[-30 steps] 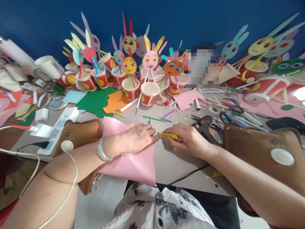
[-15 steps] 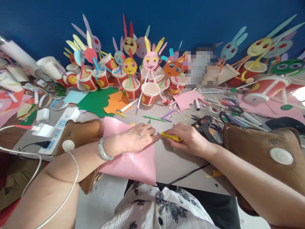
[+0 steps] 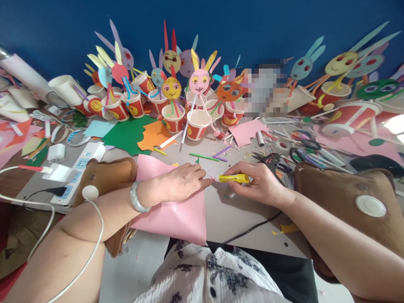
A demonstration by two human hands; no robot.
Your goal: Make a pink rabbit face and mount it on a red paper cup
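Observation:
My right hand (image 3: 260, 183) is closed around a thick yellow pen-shaped tool (image 3: 235, 178) with a pale front end, which points left. That end lies close to the fingertips of my left hand (image 3: 186, 181); whether they touch I cannot tell. My left hand rests over a sheet of pink paper (image 3: 176, 223), palm down, its thumb and index finger pressed together at the paper's right edge. What they pinch is too small to make out. A green stick (image 3: 204, 157) and a purple bent strip (image 3: 222, 153) lie just beyond the hands.
Paper cups with paper animal heads, such as a pink rabbit (image 3: 200, 81), stand along the blue wall. Brown cushions (image 3: 334, 198) lie at both sides. A power strip (image 3: 80, 172), scissors (image 3: 318, 149), a black tool (image 3: 271, 160), a dark cable (image 3: 252, 230) and paper scraps surround the hands.
My right hand has moved slightly right with the yellow tool, which now lies more level and shows more of its length. My left hand has stayed in place.

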